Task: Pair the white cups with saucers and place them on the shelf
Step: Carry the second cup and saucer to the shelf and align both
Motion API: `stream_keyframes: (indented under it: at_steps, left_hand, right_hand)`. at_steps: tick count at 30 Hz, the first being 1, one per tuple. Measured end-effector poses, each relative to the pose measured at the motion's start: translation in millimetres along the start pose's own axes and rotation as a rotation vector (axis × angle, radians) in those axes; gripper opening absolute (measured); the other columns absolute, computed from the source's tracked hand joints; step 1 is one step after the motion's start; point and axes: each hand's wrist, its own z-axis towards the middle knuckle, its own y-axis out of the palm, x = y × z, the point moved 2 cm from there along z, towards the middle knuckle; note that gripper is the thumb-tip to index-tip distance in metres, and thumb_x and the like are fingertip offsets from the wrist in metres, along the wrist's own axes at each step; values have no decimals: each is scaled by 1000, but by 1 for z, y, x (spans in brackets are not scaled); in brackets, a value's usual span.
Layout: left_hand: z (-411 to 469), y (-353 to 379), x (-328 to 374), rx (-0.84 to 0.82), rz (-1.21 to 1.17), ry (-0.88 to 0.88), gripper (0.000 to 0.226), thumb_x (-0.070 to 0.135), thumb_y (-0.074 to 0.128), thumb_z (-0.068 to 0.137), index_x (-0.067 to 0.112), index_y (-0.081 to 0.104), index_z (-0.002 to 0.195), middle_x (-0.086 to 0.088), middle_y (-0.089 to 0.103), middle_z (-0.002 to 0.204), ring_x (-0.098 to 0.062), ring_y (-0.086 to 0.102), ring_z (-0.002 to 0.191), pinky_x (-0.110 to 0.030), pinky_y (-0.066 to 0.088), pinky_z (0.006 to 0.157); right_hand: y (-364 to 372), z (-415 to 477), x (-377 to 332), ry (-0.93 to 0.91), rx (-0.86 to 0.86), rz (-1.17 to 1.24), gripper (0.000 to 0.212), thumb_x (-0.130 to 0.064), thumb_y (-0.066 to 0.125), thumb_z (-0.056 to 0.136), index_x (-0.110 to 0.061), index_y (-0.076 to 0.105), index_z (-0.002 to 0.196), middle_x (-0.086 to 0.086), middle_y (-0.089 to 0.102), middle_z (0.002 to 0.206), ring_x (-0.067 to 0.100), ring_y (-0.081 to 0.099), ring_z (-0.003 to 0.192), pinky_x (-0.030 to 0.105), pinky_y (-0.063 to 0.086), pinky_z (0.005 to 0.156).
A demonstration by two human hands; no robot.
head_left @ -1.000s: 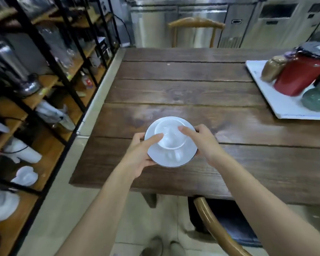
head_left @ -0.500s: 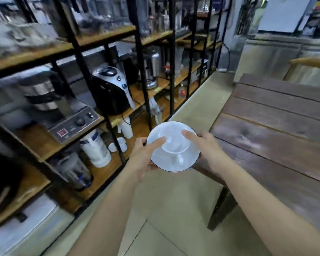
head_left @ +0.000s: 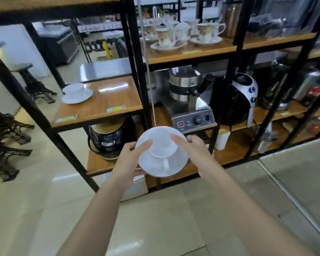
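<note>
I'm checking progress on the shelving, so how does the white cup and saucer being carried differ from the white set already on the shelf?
The carried cup and saucer is held over the floor, left hand and right hand each with a grip on the rim; the shelved cup and saucer rests untouched on the wooden shelf. The carried cup's handle points toward the camera; the shelved cup's handle isn't clear. Both are plain white cups seated upright on saucers.

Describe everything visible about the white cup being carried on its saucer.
The white cup looks like plain glazed ceramic, upright and apparently empty, sitting centred on a white saucer with a thin dark rim. Its loop handle points toward the person. The left hand and right hand grip the saucer's edges, thumbs pressing the cup's rim. It is held in the air in front of the black-framed wooden shelf.
</note>
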Motion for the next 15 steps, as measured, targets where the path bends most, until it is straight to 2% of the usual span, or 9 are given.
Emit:
stream_keyframes:
  at_steps: [2, 4, 6, 10, 13, 15]
  left_hand:
    - [16, -27, 7, 62, -7, -5, 79, 57, 77, 61, 18, 52, 125, -10, 65, 118, -32, 67, 98, -43, 60, 72]
    - [31, -48, 16, 139, -19, 0, 70, 54, 74, 67, 16, 56, 122, -11, 67, 114, -32, 68, 96, -40, 60, 69]
    - [49, -64, 27, 187, -18, -12, 59, 51, 71, 73, 13, 60, 117, -12, 70, 109, -32, 69, 94, -40, 60, 70]
    - [87, -85, 56, 259, -74, -29, 36, 38, 68, 83, 11, 61, 104, -10, 70, 100, -32, 70, 90, -41, 61, 67]
    - [120, -98, 74, 301, -74, 2, 35, 35, 67, 84, 8, 65, 107, -8, 70, 102, -23, 68, 87, -31, 58, 56]
    - [141, -107, 84, 322, -70, 11, 34, 34, 67, 85, 9, 66, 107, -5, 70, 103, -19, 66, 87, -28, 55, 54]
  right_hand:
    - [29, 26, -7, 10, -63, -15, 54, -56, 62, 79, -18, 47, 115, -5, 52, 100, 9, 49, 86, 25, 37, 63]
    - [55, 53, -14, 12, -121, -43, 60, -58, 61, 79, -17, 45, 119, -2, 51, 106, 12, 49, 94, 26, 38, 68]
    - [79, 80, -23, 0, -173, -59, 65, -58, 60, 79, -15, 44, 125, 0, 50, 111, 12, 49, 94, 26, 37, 66]
    - [115, 134, -47, -31, -227, -109, 61, -57, 62, 79, -14, 46, 120, -1, 53, 103, 7, 50, 85, 23, 39, 60]
    - [134, 174, -63, -52, -282, -139, 49, -53, 61, 82, -17, 47, 112, -4, 53, 97, 5, 50, 81, 22, 41, 62]
    - [149, 198, -71, -54, -298, -159, 55, -54, 60, 81, -16, 47, 118, -5, 52, 100, 8, 51, 87, 24, 45, 70]
